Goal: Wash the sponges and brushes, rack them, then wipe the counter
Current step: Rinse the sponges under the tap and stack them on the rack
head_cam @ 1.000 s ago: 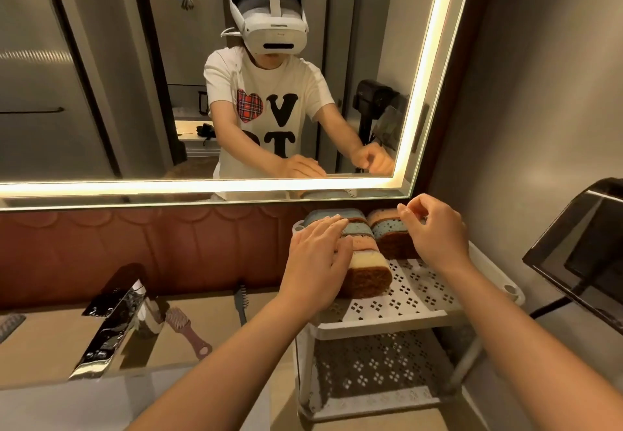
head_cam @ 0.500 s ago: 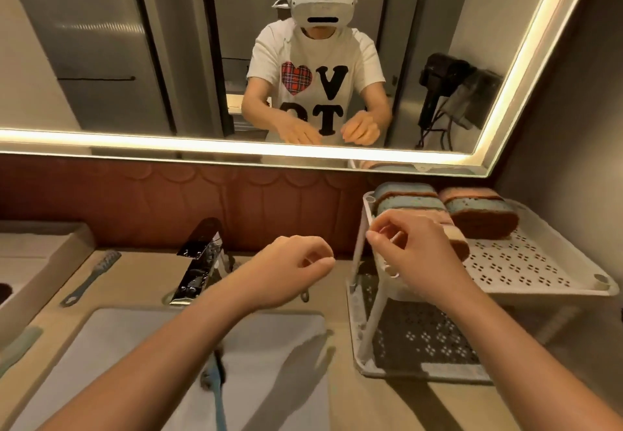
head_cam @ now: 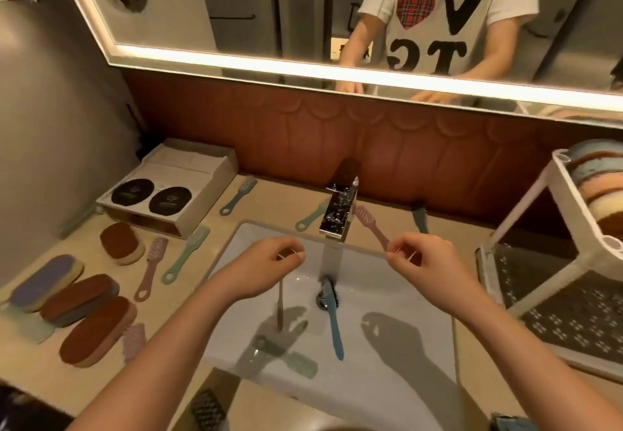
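Seen from above, looking down into a white sink [head_cam: 387, 346] under a chrome faucet [head_cam: 338, 208]. Left hand [head_cam: 269, 270] and right hand [head_cam: 423, 263] both poised over the basin, fingers loosely curled, gripping nothing. Inside the basin: a blue brush [head_cam: 333, 319] lying across the drain, a pink brush [head_cam: 279, 306] beside it, and a green brush [head_cam: 290, 356] near the front edge, possibly wet, though hard to tell under the shadows. On the worktop [head_cam: 269, 194] to the left, well apart from the basin, a row of oval sponges [head_cam: 81, 302] with brown scrub faces, plus more slim brushes [head_cam: 185, 255] in green and pink. To the right, a white perforated rack [head_cam: 546, 225] with sponges already stacked [head_cam: 603, 194] on its upper tier.

Judging by shape: brushes light and stiff, thin plastic handles likely slick once wet, so best pinched mid-handle or near the looped end, away from the bristles. Sponges soft and squashy, heavier when soaked, best taken across the narrow width with a whole-hand squeeze, foam side yielding, scrub side rough. Nothing fragile here. Blue brush in the basin closest to both hands, with the handle end pointing toward the wearer.
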Available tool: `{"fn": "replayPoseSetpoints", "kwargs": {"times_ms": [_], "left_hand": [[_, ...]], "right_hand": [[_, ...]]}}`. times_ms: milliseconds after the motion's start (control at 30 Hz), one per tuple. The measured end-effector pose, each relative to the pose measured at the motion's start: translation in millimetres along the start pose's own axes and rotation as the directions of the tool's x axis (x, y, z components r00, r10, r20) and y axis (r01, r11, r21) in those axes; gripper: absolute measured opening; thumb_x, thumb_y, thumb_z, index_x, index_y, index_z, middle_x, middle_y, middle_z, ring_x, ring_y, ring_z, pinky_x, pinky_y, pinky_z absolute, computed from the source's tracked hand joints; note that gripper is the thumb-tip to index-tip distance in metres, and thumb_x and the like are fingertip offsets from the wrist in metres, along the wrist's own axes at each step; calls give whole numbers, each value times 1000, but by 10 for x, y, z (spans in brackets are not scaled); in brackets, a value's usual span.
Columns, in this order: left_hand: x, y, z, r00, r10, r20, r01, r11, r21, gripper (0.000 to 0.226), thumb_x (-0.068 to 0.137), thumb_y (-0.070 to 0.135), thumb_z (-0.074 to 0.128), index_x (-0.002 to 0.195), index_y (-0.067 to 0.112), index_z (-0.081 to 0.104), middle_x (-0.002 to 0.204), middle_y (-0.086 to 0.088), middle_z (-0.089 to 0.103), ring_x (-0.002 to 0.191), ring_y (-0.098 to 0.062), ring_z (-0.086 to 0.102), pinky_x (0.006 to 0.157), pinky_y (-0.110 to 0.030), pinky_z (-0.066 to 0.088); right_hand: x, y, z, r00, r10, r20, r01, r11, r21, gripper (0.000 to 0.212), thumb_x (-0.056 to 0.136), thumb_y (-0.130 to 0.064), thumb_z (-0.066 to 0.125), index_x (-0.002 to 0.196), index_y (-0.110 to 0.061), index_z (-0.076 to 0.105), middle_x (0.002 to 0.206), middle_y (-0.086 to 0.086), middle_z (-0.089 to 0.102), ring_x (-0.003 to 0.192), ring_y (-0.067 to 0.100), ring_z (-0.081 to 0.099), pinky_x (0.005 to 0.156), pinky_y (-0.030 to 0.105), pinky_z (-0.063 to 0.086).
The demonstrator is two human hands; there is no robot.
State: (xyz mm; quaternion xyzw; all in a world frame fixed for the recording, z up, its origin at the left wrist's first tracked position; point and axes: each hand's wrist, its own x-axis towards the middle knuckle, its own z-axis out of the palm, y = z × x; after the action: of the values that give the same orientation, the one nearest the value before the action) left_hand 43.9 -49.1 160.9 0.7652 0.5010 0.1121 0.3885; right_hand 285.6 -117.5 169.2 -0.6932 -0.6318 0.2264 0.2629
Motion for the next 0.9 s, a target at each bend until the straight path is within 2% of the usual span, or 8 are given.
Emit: {"fn": "replayPoseSetpoints", "kwargs": {"times_ms": [133, 233, 333, 433, 533, 600, 733, 900], "left_hand": [[-182, -677, -154, 986, -128, -104, 123, 991, -56, 13, 94, 28, 49, 102, 26, 59, 104, 5, 62, 103, -14, 56, 87, -26, 43], [-330, -1174, -257, 950, -257, -176, 251, 966, -56, 20, 94, 28, 50, 109, 20, 59, 114, 0, 59, 113, -20, 54, 91, -30, 42], [-547, -1685, -365, 854, -425, -301, 445, 895, -1, 38, 92, 33, 52, 126, 17, 53, 135, -4, 47, 122, -25, 48, 97, -33, 41], [-765, -2086, -428, 769, -481, -421, 568, 816, 105, 45, 90, 38, 52, 131, 20, 46, 138, -8, 44, 124, -31, 43, 100, -43, 39], [-966, -2384, -488, 675, -552, -490, 673, 733, 101, 62, 89, 47, 50, 141, 17, 32, 142, -11, 39, 129, -34, 36, 103, -46, 33], [-1084, -2579, -529, 639, -589, -494, 704, 707, 68, 72, 85, 57, 50, 141, 17, 29, 142, -12, 39, 129, -35, 36, 103, -48, 33], [-1217, -2804, -543, 669, -608, -427, 689, 723, 52, 82, 80, 55, 60, 144, 16, 26, 141, -14, 39, 127, -35, 38, 99, -46, 38], [-1257, -2906, -595, 697, -562, -445, 613, 789, -38, 73, 79, 42, 68, 137, 13, 37, 127, -18, 51, 116, -37, 47, 92, -44, 45]], "right_hand": [[107, -108, 453, 994, 29, 103, -30, 999, 17, 14, 89, -22, 56, 78, -27, 63, 76, -7, 61, 73, 10, 56, 70, 38, 52], [183, -197, 808, 984, 38, 175, -38, 999, -7, 12, 88, -23, 56, 82, -24, 66, 77, -6, 63, 75, 11, 58, 72, 40, 53], [243, -331, 1183, 967, 57, 247, -54, 998, -16, 15, 88, -21, 55, 76, -24, 64, 75, -2, 64, 73, 15, 58, 70, 40, 50], [272, -425, 1484, 954, 73, 290, -69, 997, -22, 24, 86, -19, 55, 65, -29, 56, 69, -4, 62, 70, 16, 57, 67, 36, 47], [293, -498, 1784, 936, 104, 337, -98, 995, -33, 14, 86, -20, 55, 75, -23, 64, 74, -4, 64, 73, 17, 59, 72, 37, 50], [311, -556, 1984, 927, 109, 359, -101, 994, -41, 13, 86, -21, 55, 80, -19, 66, 77, -2, 66, 74, 17, 60, 73, 40, 52], [327, -646, 2230, 915, 114, 387, -112, 993, -29, 14, 87, -20, 54, 80, -15, 66, 74, 0, 67, 71, 19, 61, 71, 41, 50], [330, -740, 2469, 894, 141, 425, -139, 990, -37, 15, 87, -24, 53, 76, -23, 63, 76, 0, 68, 74, 21, 62, 73, 44, 53]]}}
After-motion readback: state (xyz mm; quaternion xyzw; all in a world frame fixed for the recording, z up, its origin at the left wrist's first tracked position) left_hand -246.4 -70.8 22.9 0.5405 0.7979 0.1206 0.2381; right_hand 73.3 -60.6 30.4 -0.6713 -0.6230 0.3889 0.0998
